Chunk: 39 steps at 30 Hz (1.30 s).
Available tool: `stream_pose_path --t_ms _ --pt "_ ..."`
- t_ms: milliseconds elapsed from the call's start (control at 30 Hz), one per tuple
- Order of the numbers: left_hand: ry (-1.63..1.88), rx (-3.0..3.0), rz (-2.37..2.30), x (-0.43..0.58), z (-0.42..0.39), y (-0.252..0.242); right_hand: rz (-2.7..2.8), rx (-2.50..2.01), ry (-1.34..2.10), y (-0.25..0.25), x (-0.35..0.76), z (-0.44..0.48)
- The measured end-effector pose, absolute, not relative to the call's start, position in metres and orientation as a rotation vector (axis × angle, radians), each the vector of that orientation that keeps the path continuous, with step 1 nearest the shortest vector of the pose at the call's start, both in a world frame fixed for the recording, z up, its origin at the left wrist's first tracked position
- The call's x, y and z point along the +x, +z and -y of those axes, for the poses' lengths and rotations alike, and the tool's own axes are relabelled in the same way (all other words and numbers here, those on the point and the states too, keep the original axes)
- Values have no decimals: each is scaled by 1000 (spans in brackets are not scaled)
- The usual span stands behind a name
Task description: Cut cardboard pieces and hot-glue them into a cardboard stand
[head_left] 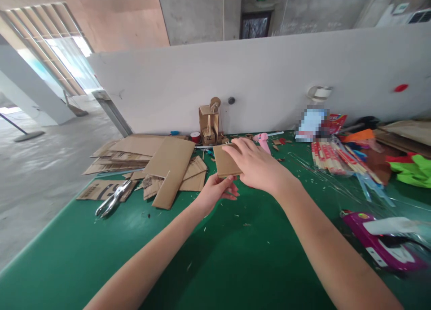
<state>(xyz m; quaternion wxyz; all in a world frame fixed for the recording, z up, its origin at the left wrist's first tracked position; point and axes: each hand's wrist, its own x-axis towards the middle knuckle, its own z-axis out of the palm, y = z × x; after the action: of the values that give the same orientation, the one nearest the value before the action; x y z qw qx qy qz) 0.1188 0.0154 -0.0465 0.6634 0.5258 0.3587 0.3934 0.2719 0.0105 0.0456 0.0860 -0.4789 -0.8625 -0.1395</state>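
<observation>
A small brown cardboard piece (223, 161) is held up over the green table, in front of me. My left hand (220, 188) pinches its near lower edge between thumb and fingers. Across its right side and top lies my right hand (257, 164), with the fingers bent over it. That hand hides much of the piece. Behind it stands a small cardboard structure (208, 123) with thin sticks and a round disc on top. A pink glue gun (263, 141) rests just beyond my right hand.
Cardboard sheets (171, 159) are piled at left, with metal hole-punch pliers (113, 198) in front. Bundled sticks (328, 157), a pixelated phone-like object (310, 123) and a purple power strip (379, 242) lie right. A white partition (262, 81) borders the green table (235, 265); scraps are scattered about.
</observation>
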Motion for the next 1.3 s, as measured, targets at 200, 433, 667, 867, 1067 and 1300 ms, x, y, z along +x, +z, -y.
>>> stream_pose_path --t_ms 200,433,667,867,1067,1300 --pt "658 2225 -1361 91 -33 -42 2673 -1795 -22 32 277 -26" --pt "312 2836 -1920 44 -58 -40 2816 -1705 317 19 266 -31" --pt "143 2721 -1919 10 -74 -50 2841 -1740 226 -1 252 -32" --pt "123 2727 -1862 10 -72 -36 2837 -1750 200 -7 255 -36" --pt "474 2024 -2598 -35 -75 -16 2796 -1731 238 -7 261 -43" --pt "792 1617 -2232 -80 -83 -4 2675 -1789 210 7 288 -54"
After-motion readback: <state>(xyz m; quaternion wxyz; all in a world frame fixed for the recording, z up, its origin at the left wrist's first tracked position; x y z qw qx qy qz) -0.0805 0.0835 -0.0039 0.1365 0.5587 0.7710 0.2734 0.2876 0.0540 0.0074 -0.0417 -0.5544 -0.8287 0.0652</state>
